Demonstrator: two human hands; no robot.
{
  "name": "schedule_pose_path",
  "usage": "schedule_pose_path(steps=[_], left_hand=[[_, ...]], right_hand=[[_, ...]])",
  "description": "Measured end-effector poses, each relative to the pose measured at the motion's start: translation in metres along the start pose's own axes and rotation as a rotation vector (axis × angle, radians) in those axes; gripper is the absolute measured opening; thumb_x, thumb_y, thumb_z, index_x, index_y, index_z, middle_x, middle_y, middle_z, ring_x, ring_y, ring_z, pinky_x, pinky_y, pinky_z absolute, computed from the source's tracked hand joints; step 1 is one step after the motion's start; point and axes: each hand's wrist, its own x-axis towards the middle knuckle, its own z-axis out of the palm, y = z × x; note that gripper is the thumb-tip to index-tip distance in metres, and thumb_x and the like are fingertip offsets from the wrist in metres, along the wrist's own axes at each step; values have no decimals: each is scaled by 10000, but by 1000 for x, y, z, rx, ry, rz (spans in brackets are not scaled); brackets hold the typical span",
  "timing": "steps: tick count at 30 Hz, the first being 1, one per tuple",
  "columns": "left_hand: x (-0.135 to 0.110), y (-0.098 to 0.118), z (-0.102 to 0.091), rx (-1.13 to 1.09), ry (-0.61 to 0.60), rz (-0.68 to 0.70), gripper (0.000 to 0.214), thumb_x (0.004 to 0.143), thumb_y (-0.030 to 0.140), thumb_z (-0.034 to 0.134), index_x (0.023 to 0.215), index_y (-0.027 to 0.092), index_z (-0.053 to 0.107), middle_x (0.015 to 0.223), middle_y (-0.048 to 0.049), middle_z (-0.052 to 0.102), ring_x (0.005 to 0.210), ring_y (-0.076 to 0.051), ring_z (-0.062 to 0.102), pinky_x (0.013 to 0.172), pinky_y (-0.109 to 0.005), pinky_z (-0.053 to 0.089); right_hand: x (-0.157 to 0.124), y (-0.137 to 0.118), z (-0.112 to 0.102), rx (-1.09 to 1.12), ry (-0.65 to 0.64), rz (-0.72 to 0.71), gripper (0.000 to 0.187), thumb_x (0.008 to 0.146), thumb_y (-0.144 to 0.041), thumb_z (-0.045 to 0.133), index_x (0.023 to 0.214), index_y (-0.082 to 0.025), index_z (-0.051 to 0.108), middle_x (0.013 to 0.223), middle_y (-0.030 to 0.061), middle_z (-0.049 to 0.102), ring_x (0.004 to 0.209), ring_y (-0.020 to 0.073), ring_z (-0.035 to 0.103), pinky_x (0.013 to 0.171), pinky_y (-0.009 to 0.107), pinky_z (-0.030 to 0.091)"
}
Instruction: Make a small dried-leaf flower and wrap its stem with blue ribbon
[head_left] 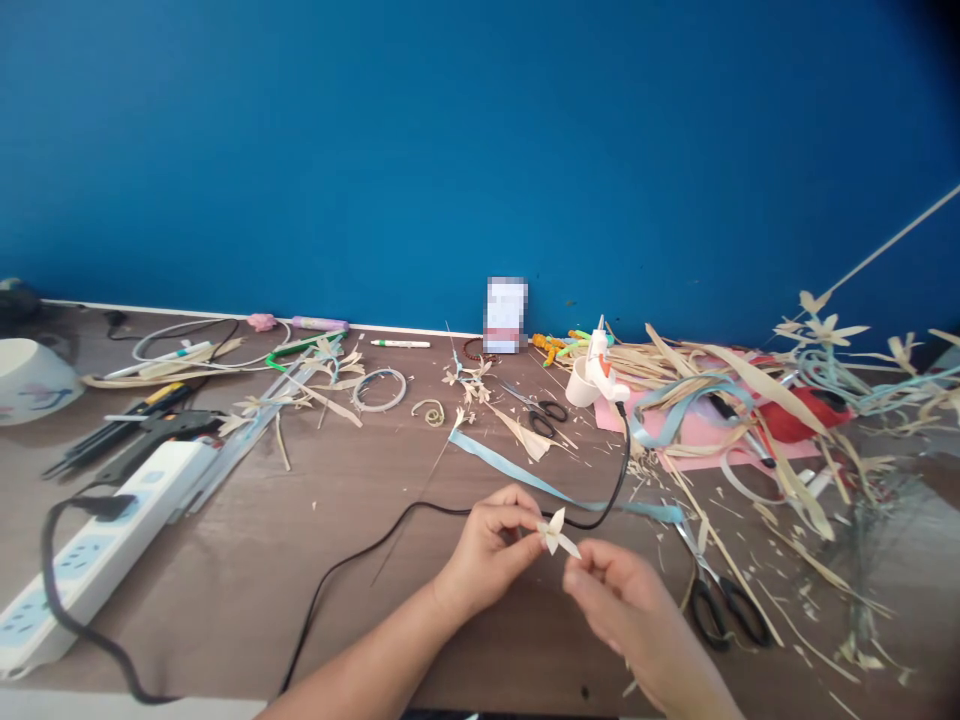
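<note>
My left hand (486, 548) pinches a small cream flower (556, 532) between thumb and fingertips. Its pointed petals look like dried husk and fan out to the right of the fingers. At the tip of the lowest petal, the closed thumb and forefinger of my right hand (624, 592) hold on. Just beyond both hands a light blue ribbon (517, 468) crosses the table, with a black cord (409, 508) running near it. Black-handled scissors (726, 598) lie to the right of my right hand, blades pointing away.
A white glue gun (602, 368) rests in a white cup (579, 385). Husk strips (739, 375) and scraps heap up on the right. Another pair of scissors (545, 416) lies farther back. A power strip (97, 552), pliers-like black tools (124, 425) and a white bowl (34, 380) stand left.
</note>
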Motion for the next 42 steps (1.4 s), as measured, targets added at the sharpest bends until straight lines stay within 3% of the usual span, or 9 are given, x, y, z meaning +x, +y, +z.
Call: schedule_pose_path(steps=[3, 7, 12, 21, 24, 26, 32, 37, 42], left_hand=[[0, 0, 0, 2, -9, 30, 107, 704, 231, 629, 705, 141, 685, 701, -40, 529, 604, -100, 471, 513, -205, 358], [-3, -1, 0, 82, -48, 131, 111, 720, 228, 609, 723, 148, 687, 705, -46, 526, 637, -115, 487, 547, -219, 382], [-3, 1, 0, 204, -64, 244, 154, 743, 263, 579, 693, 154, 676, 689, -50, 533, 647, -127, 495, 584, -242, 400], [-6, -2, 3, 327, -150, 415, 205, 771, 302, 537, 745, 163, 685, 694, -66, 556, 673, -143, 505, 651, -278, 397], [-6, -1, 3, 266, -111, 345, 150, 751, 254, 566, 736, 163, 684, 691, -61, 555, 662, -138, 509, 619, -262, 401], [-4, 1, 0, 143, -12, 240, 123, 740, 230, 579, 714, 157, 676, 686, -51, 547, 619, -118, 498, 564, -233, 394], [11, 5, -16, -343, 468, -34, 97, 664, 243, 661, 623, 165, 621, 650, 12, 505, 553, -68, 436, 487, -170, 358], [16, 24, -22, -576, 598, -161, 189, 543, 262, 740, 620, 149, 610, 669, 13, 548, 530, -59, 456, 441, -151, 371], [-2, 54, -24, -690, 624, -334, 239, 498, 262, 770, 640, 160, 608, 642, 38, 500, 516, -48, 431, 413, -135, 363]], right_hand=[[-3, -4, -6, 79, 173, -143, 310, 772, -457, 528, 662, -178, 453, 479, -98, 263, 404, 44, 200, 386, 191, 152], [4, -10, -4, -2, 114, -179, 267, 764, -439, 543, 777, -174, 510, 542, -68, 357, 442, 63, 269, 413, 196, 223], [9, -9, 3, -197, 129, -186, 315, 744, -436, 547, 595, -171, 468, 533, -50, 361, 503, 87, 320, 467, 207, 275], [3, 5, 4, 73, 218, -122, 390, 710, -453, 595, 508, -163, 431, 463, -77, 264, 427, 55, 226, 395, 201, 177], [-3, 11, -2, 282, 333, -205, 327, 714, -417, 615, 555, -150, 515, 468, -69, 322, 396, 40, 239, 389, 202, 172], [-9, 14, -9, 415, 450, -327, 272, 712, -370, 633, 575, -152, 544, 490, -57, 367, 392, 36, 268, 389, 201, 181], [-28, 17, -46, 571, 751, -563, 283, 769, -237, 584, 533, -163, 446, 490, -69, 339, 398, 37, 282, 410, 203, 213], [-38, 11, -67, 518, 906, -663, 286, 799, -189, 527, 536, -167, 415, 457, -83, 278, 387, 44, 253, 408, 214, 193], [-43, 8, -76, 353, 1030, -686, 192, 796, -220, 528, 609, -188, 497, 439, -90, 266, 397, 61, 261, 430, 218, 230]])
